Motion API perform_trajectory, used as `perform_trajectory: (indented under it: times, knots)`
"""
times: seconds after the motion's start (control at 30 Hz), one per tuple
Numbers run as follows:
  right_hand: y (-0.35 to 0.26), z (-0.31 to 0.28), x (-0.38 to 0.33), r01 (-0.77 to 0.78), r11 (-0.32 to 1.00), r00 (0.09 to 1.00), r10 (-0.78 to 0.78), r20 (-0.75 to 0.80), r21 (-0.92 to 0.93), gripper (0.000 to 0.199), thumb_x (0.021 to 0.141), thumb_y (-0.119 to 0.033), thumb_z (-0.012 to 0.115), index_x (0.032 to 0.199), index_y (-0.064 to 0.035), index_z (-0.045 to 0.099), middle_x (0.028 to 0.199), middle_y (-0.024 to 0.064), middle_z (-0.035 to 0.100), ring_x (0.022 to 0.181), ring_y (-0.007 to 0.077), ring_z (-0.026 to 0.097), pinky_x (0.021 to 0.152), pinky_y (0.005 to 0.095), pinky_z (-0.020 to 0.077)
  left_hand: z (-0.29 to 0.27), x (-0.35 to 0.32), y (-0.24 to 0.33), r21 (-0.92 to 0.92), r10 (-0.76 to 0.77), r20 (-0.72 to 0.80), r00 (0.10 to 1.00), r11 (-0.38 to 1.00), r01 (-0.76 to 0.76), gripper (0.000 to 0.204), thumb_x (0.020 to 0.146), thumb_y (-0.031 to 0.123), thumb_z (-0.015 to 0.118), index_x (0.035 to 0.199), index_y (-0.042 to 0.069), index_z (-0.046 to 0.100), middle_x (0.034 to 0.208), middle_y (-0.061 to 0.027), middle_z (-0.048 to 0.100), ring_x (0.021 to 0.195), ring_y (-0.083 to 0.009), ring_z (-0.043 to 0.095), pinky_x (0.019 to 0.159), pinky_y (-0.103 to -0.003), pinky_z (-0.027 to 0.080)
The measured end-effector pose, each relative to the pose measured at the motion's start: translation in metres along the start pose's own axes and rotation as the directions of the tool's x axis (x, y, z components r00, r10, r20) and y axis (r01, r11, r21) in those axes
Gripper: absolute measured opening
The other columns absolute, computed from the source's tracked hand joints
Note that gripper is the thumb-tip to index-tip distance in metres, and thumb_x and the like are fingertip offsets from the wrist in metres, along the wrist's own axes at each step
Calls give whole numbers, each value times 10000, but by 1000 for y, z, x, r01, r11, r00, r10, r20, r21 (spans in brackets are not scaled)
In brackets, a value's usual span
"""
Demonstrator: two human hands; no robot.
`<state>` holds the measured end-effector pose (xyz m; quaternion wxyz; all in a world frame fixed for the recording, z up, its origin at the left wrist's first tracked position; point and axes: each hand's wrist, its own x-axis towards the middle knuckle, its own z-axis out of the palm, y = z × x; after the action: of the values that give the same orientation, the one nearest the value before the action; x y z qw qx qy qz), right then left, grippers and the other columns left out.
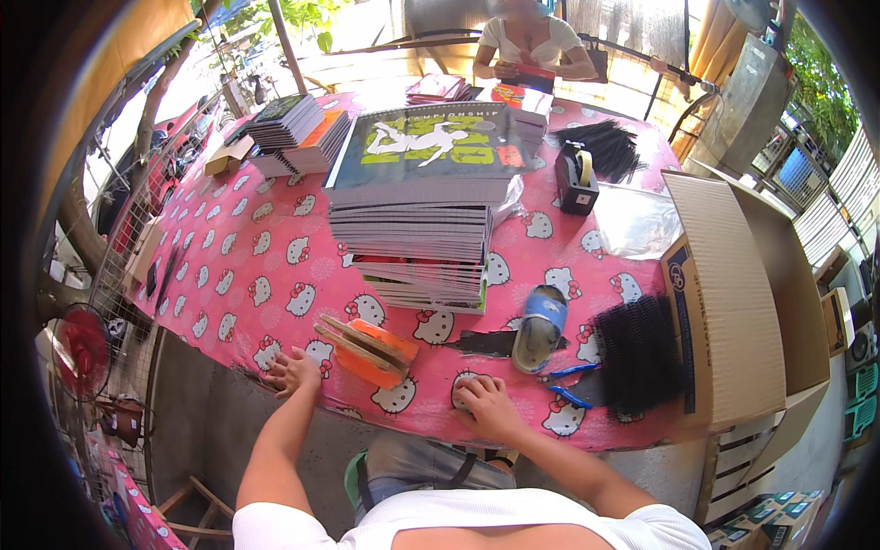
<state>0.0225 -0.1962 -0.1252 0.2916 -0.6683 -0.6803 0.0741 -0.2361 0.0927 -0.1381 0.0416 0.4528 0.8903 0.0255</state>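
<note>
My left hand (293, 373) lies at the table's near edge with its fingers spread, holding nothing. Just right of it is an orange block (371, 353) with wooden slats along its top. My right hand (488, 405) rests palm down on the tabletop, fingers loosely bent and apart, with no held thing showing. Beyond that hand are a flat black strip (486, 344) and a blue and grey slipper-shaped object (541, 332). Blue-handled pliers (572, 396) lie to its right, beside a bundle of black spiral coils (640, 357). A tall stack of books (412, 220) stands in the middle.
A pink cat-print cloth (215, 293) covers the table. An open cardboard box (733, 302) stands at the right. Farther back are a tape dispenser (577, 183), more black coils (600, 149) and smaller book stacks (286, 128). Across the table, a person (532, 46) holds something red.
</note>
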Motion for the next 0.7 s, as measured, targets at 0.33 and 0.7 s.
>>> perform_trajectory:
  times: [0.33, 0.7]
  knots:
    - [-16, 5, 1, -99, 988, 995, 94, -43, -115, 312, 797, -274, 644, 1052, -108, 574, 1173, 91, 539, 1129, 283, 472, 935, 427, 351, 7, 0, -23, 22, 364, 102, 926, 930, -368, 629, 943, 476, 318, 1484, 190, 173, 1547, -132, 94, 1407, -427, 49, 1031, -700, 89]
    - [-74, 67, -4, -488, 793, 865, 383, -325, -365, 357, 853, -225, 582, 1152, -32, 561, 1296, 150, 513, 1231, 338, 449, 1045, 484, 279, -12, 53, -60, -189, 981, 136, -141, -114, -975, 710, 957, 469, 261, 1447, -37, 174, 1510, -287, 66, 1414, -417, 12, 1028, -671, -113]
